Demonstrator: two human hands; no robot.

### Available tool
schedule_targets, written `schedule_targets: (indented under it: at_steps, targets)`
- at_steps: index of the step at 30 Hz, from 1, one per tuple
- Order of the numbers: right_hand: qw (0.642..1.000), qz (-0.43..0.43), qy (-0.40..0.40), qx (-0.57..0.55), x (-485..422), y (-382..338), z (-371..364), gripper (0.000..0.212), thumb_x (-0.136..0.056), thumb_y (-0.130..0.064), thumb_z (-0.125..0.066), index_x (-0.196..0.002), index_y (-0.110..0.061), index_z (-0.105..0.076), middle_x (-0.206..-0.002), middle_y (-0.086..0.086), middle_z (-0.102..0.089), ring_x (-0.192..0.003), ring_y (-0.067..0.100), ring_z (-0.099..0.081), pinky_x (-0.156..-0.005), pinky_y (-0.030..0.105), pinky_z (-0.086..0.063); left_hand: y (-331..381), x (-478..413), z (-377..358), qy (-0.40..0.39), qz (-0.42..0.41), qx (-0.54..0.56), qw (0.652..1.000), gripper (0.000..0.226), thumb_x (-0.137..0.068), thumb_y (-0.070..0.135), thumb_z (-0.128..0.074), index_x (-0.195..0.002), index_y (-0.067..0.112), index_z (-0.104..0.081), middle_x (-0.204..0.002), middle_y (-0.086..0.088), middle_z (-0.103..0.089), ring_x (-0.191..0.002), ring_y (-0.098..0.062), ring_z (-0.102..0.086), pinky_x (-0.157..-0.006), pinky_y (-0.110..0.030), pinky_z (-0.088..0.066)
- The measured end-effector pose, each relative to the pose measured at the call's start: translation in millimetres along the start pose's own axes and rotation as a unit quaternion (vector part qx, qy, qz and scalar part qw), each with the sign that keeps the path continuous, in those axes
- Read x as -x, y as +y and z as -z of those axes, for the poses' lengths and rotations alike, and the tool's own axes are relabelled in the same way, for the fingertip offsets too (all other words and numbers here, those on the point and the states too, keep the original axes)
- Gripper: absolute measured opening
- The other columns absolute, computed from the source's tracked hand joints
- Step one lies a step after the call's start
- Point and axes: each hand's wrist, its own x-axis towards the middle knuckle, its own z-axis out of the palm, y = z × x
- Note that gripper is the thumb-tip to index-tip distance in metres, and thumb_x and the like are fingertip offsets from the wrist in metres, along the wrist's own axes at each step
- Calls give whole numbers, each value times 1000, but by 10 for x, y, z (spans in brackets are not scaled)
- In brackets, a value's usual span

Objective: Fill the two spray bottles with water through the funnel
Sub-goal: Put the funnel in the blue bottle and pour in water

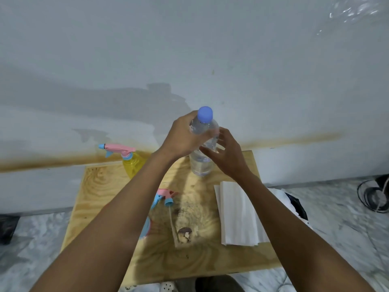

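While your left hand (185, 137) curls its fingers round the shoulder of one clear water bottle (202, 163), just below its one blue cap (205, 114), your right hand (228, 155) sits at the bottle's right flank with fingers spread and thumb across the front. Whether they touch the plastic cannot be told. The bottle is upright and capped, at 12 o'clock on the plywood table (99, 186).

One yellow spray bottle (131, 165) stands at 11 o'clock with its pink-and-blue trigger on, nozzle pointing left. One detached trigger head (166, 196) lies near the centre, beside your left forearm, with its dip tube (171, 218) trailing toward 6 o'clock. One pale blue object (147, 227) shows at 8 o'clock, mostly hidden by that forearm, and cannot be identified.

One stack of white paper sheets (237, 213) lies at 3 o'clock, partly under your right forearm.
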Motion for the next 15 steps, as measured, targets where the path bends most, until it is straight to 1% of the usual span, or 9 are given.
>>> schedule_targets:
  at_steps: [2,4,6,8,10,12,15]
  targets:
    - [1000,1,6,-1,104,-6,-19,57,-77,-35,-83,-123,-22,-52,-109,-19,-64,-104,-3,-63,-88,18,-52,22,109,8,-4,6,-13,1000,29,-77,38,-82,-99,29,-66,-90,15,-67,-80,2,-60,-70,-11,-45]
    - [1000,5,2,-7,232,-30,-40,57,-77,-32,-84,-123,-20,-52,-109,-16,-66,-102,-3,-64,-85,15,-51,44,247,27,-2,4,-24,1000,25,-77,36,-82,-94,35,-64,-88,17,-67,-77,7,-59,-67,-8,-45]
    - [1000,13,-4,6,362,-50,-55,58,-76,-36,-83,-123,-20,-53,-109,-14,-67,-100,-2,-65,-84,17,-54,60,382,52,1,0,-33,999,23,-77,35,-82,-87,41,-62,-85,18,-67,-74,10,-58,-64,-5,-43]
    - [1000,17,-6,15,503,-66,-63,61,-75,-42,-83,-124,-21,-53,-111,-13,-68,-102,1,-66,-84,22,-56,61,517,68,-2,-1,-37,999,23,-78,36,-82,-83,43,-61,-82,18,-66,-71,9,-57,-63,-6,-42]
    - [1000,17,-6,14,651,-95,-82,63,-74,-45,-82,-124,-21,-53,-111,-14,-68,-103,0,-65,-84,21,-56,49,643,74,-5,-3,-32,999,20,-78,38,-82,-87,38,-64,-82,15,-66,-69,3,-56,-64,-11,-43]
    - [1000,8,-2,5,792,-132,-111,60,-74,-44,-83,-122,-23,-54,-109,-19,-67,-103,-5,-64,-82,14,-53,31,762,82,-9,-16,-29,999,22,-78,39,-81,-93,28,-69,-83,13,-67,-70,-2,-55,-66,-16,-42]
    - [1000,9,6,0,955,-175,-180,56,-75,-40,-83,-121,-29,-54,-108,-27,-64,-103,-8,-62,-81,10,-51,3,909,112,-12,-36,-16,999,20,-79,36,-80,-94,26,-70,-80,16,-66,-70,-1,-56,-66,-16,-40]
